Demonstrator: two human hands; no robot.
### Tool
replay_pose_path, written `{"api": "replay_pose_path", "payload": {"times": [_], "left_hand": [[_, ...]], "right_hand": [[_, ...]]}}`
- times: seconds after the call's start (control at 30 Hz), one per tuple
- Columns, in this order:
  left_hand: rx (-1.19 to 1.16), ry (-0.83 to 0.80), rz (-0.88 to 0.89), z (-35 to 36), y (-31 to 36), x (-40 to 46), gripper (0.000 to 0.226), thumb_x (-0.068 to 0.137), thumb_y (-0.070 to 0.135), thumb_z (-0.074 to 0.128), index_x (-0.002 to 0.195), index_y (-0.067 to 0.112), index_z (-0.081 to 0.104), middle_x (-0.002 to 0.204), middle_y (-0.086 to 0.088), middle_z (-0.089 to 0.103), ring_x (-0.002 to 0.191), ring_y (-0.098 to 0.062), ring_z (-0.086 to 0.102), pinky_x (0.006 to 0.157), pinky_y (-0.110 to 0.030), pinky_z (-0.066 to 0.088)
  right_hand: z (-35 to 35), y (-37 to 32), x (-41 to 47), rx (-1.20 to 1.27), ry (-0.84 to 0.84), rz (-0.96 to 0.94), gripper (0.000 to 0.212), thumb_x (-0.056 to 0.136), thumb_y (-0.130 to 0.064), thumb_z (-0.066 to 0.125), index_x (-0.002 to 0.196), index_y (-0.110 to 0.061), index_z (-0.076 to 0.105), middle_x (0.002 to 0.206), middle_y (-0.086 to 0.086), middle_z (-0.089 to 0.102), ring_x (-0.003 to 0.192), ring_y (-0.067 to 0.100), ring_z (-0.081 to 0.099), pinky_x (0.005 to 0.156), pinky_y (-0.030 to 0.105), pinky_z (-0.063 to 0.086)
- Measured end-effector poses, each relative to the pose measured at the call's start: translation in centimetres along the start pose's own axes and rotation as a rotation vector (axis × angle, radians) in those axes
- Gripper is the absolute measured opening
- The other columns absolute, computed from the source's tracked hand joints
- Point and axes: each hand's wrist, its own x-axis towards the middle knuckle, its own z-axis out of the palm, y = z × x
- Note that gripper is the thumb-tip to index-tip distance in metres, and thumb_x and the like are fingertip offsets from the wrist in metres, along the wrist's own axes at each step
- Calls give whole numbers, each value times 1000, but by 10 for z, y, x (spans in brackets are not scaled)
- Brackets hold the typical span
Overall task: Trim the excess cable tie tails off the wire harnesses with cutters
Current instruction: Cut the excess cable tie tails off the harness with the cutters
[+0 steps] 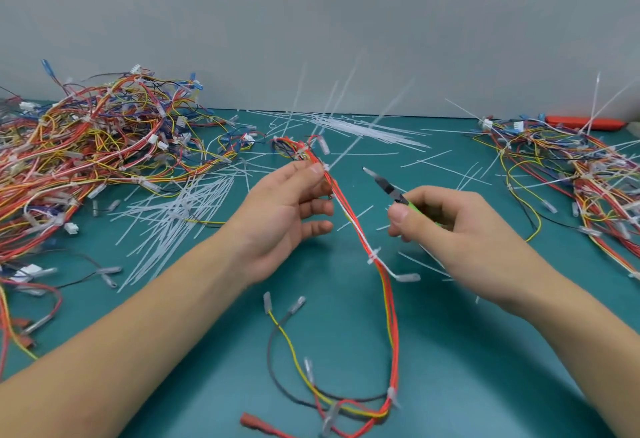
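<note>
Here, left hand (pixel 284 215) pinches wire harness (pixel 360 240) between thumb and forefinger, just below untrimmed cable tie tail (pixel 367 129) slanting up and right. Right hand (pixel 446 226), fingers curled round green handle, holds cutters (pixel 386 188), tip near tail, not touching. Harness hangs to teal worktop (pixel 485 368). Cut tails (pixel 173 215) and harness piles (pixel 86 146) on both sides.

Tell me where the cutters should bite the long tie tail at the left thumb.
Close the cutters on the tie tail right at its head beside the left hand thumb, approaching from the right; the tail juts up-right, free of the red wires.
</note>
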Motion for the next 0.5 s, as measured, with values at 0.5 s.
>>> {"api": "replay_pose_path", "payload": {"times": [0.5], "left_hand": [[51,-215,-57,9,-10,-9,11,98,28,58,95,17,60,82,3,63,65,-13,53,61,-26,49]], "right_hand": [[15,21,5,-206,169,-84,26,95,-51,66,89,-26,66,67,-17,56,61,5,48,59,14,38]]}}
